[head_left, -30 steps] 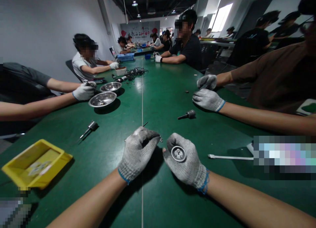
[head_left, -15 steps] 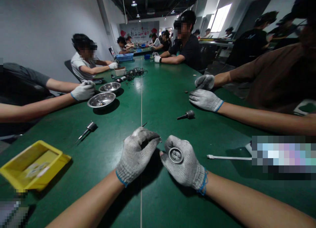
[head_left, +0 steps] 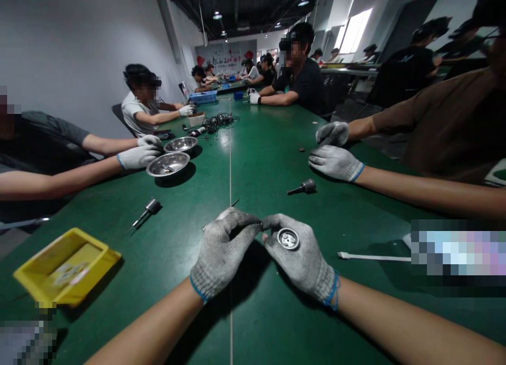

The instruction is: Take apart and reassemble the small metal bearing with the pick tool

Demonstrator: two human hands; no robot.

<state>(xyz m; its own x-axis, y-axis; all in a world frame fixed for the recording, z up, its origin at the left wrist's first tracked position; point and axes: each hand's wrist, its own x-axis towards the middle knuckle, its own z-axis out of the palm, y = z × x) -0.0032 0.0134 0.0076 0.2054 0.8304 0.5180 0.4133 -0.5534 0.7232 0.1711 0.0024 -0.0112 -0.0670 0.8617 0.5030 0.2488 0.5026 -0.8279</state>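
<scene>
My left hand (head_left: 225,249), in a grey-white knit glove, is closed, with thumb and forefinger pinched at a tiny metal part whose shape I cannot make out. A thin metal rod (head_left: 235,202) sticks out behind that hand; whether the hand grips it is hidden. My right hand (head_left: 302,259), gloved too, is closed around a round metal gear housing (head_left: 288,239). The housing's open end faces up and shows small round gears inside. Fingertips of both hands meet, or nearly so, above the green table (head_left: 253,328).
Shafted metal parts lie at left (head_left: 146,214) and right (head_left: 302,186). A yellow bin (head_left: 23,272) holds small pieces. Two steel bowls (head_left: 168,164) stand by a co-worker's gloved hands (head_left: 138,156). Another co-worker's gloved hands (head_left: 336,162) rest at right, beyond a white cable (head_left: 375,257).
My hands have come together, the right hand's fingertips reaching the left's pinch. The small part at the left fingertips is now mostly covered. The left co-worker's hands have moved toward the bowls.
</scene>
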